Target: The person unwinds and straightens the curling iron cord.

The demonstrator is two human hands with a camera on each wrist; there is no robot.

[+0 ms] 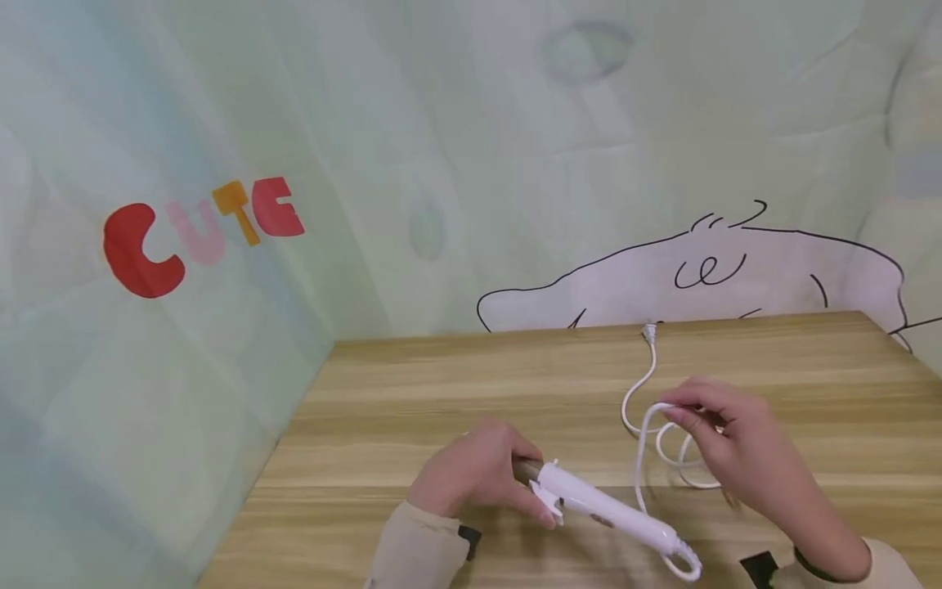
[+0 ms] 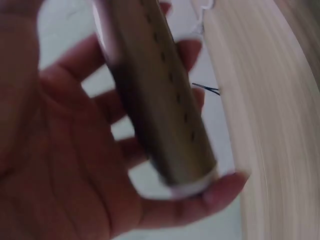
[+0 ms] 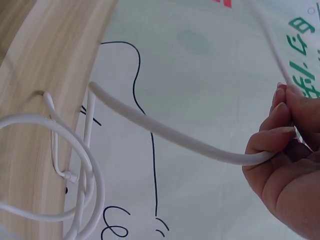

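My left hand (image 1: 474,470) grips a white curling iron (image 1: 614,509) by its metal barrel. In the left wrist view, my fingers wrap around that barrel (image 2: 155,90), which has a row of small slots and a pale tip. The white handle points toward the lower right, its clamp lever (image 1: 546,501) close to my thumb. On the right, my right hand (image 1: 743,438) pinches the white cord (image 1: 639,458) between thumb and fingers, lifted above the table. The cord's held stretch (image 3: 170,136) arcs across the right wrist view to my fingers.
Loose cord coils (image 1: 680,470) lie on the wooden table (image 1: 412,384) beneath my right hand. The plug (image 1: 649,333) rests at the table's back edge. A printed cloth backdrop (image 1: 441,164) with coloured letters and a line drawing stands behind and to the left.
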